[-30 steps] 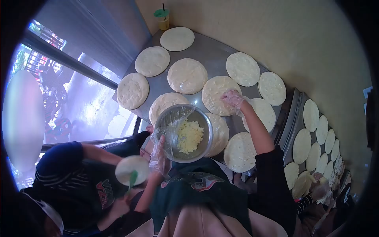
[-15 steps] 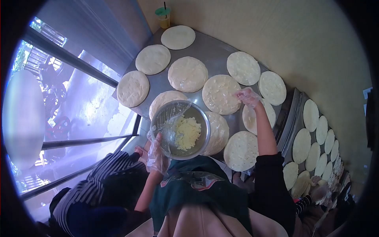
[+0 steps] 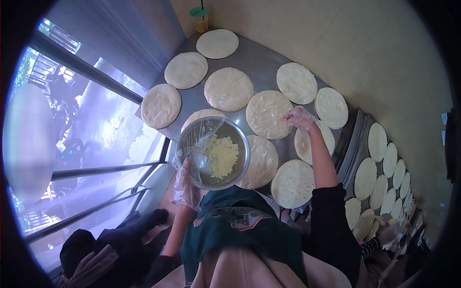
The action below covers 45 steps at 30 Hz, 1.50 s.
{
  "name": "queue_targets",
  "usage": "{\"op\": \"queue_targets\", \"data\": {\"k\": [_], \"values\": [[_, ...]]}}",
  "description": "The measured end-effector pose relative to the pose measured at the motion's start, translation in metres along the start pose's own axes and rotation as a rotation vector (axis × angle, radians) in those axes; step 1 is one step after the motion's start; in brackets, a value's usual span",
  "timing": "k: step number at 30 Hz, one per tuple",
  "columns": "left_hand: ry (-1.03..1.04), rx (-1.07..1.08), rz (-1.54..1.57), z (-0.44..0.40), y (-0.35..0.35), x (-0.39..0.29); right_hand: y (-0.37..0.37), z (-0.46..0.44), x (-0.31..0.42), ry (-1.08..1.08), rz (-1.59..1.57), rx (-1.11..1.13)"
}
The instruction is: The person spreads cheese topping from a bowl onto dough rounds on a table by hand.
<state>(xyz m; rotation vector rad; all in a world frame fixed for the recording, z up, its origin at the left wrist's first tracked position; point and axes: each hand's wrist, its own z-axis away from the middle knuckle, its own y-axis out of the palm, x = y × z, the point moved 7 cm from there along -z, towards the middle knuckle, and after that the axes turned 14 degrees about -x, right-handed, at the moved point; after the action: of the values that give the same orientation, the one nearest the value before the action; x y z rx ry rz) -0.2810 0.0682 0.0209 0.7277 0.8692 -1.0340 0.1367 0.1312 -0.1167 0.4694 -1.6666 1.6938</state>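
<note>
My left hand (image 3: 185,185), in a clear plastic glove, grips the near left rim of a metal bowl (image 3: 247,158). Inside the bowl lies a pale yellow crumbly heap (image 3: 223,156), with a sheet of clear plastic wrap (image 3: 199,144) draped over the bowl's left side. Over the right edge of a round flat dough base (image 3: 266,115) is my gloved right hand (image 3: 300,118), its fingers drawn together; whatever they hold is too small to make out. Small pale bits dot this base. Partly under my right forearm lies another dough round (image 3: 324,139).
Several more dough rounds (image 3: 228,89) cover the grey metal table (image 3: 259,57). A cup with a green lid and straw (image 3: 199,19) stands at the far corner. To the right, a second table bears more rounds (image 3: 366,177), near a co-worker's gloved hand (image 3: 391,233). Windows line the left.
The bowl and my left hand have shifted slightly left and away from me. My right hand has barely moved. A person in striped clothing at lower left has moved out of sight; dark clothing shows there.
</note>
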Motion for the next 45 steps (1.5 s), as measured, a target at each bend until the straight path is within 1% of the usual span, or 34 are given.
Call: {"op": "queue_targets", "data": {"k": [1,2,4,5,7,8,10,14,16,17,19,20,22,23,25,26,29,31,32,34,35,37,38,40,41,43,44,45], "values": [[-0.050,0.004,0.023,-0.004,-0.002,0.005,0.000,0.000,0.005,-0.045,0.030,-0.004],[-0.100,0.008,0.047,-0.005,-0.002,0.008,-0.001,0.000,0.008,-0.045,0.031,-0.001],[-0.096,0.000,0.023,0.000,-0.001,0.006,-0.011,-0.002,0.007,-0.001,0.186,-0.090],[-0.092,-0.006,-0.006,0.001,-0.001,0.005,-0.010,-0.006,0.003,-0.001,0.187,-0.089],[-0.104,-0.021,-0.007,-0.001,-0.001,0.005,-0.008,-0.016,-0.016,0.160,0.139,-0.093],[-0.113,-0.035,-0.008,-0.001,-0.002,0.006,-0.007,-0.019,-0.017,0.160,0.139,-0.093],[-0.103,-0.030,0.000,-0.002,-0.001,0.006,-0.013,-0.027,-0.006,-0.019,0.177,-0.228],[-0.081,0.008,0.029,-0.008,-0.004,0.012,-0.008,-0.040,-0.013,-0.099,0.125,-0.177],[-0.075,0.028,0.009,-0.009,-0.008,0.013,-0.007,-0.035,-0.015,0.134,-0.262,-0.028],[-0.071,0.049,-0.013,-0.010,-0.009,0.013,-0.012,-0.033,-0.007,0.134,-0.261,-0.025],[-0.077,0.043,-0.008,-0.012,-0.010,0.014,-0.030,-0.028,-0.001,0.261,-0.389,-0.180],[-0.085,0.041,-0.007,-0.013,-0.011,0.015,-0.027,-0.031,-0.009,0.264,-0.387,-0.177],[-0.100,0.035,0.008,-0.014,-0.010,0.015,-0.030,-0.045,-0.017,0.094,-0.664,-0.201],[-0.111,0.030,0.025,-0.014,-0.010,0.016,-0.031,-0.051,-0.014,0.093,-0.664,-0.201],[-0.081,0.022,-0.005,-0.009,-0.009,0.014,-0.019,-0.060,-0.023,0.378,-0.586,-0.131],[-0.055,0.013,-0.037,-0.008,-0.009,0.011,-0.016,-0.066,-0.028,0.377,-0.587,-0.129],[-0.077,-0.037,-0.028,-0.012,-0.014,0.016,-0.008,-0.078,-0.036,0.334,-0.559,-0.142],[-0.071,-0.034,-0.014,-0.012,-0.017,0.016,-0.015,-0.085,-0.029,0.058,0.044,-0.186],[-0.066,-0.027,0.000,-0.012,-0.019,0.016,-0.018,-0.083,-0.021,0.055,0.044,-0.184],[-0.069,-0.064,0.007,-0.011,-0.023,0.016,-0.030,-0.074,0.006,-0.052,0.324,-0.236],[-0.071,-0.098,0.012,-0.011,-0.026,0.016,-0.028,-0.077,0.000,-0.055,0.324,-0.235],[-0.045,-0.126,0.049,-0.006,-0.022,0.009,-0.023,-0.084,-0.013,-0.167,0.096,-0.266],[-0.022,-0.150,0.083,-0.007,-0.024,0.003,-0.020,-0.084,-0.002,-0.167,0.097,-0.263],[-0.048,-0.150,0.125,-0.014,-0.030,0.011,-0.005,-0.079,0.022,-0.019,-0.518,-0.115],[-0.070,-0.149,0.169,-0.018,-0.034,0.017,0.003,-0.081,0.028,-0.019,-0.518,-0.115],[-0.056,-0.138,0.152,-0.022,-0.038,0.021,0.031,-0.083,0.030,0.108,-0.483,-0.004],[-0.044,-0.127,0.135,-0.022,-0.039,0.021,0.037,-0.084,0.040,0.107,-0.484,-0.003],[-0.043,-0.129,0.135,-0.022,-0.039,0.020,0.038,-0.084,0.053,0.035,-0.291,-0.074]]}}
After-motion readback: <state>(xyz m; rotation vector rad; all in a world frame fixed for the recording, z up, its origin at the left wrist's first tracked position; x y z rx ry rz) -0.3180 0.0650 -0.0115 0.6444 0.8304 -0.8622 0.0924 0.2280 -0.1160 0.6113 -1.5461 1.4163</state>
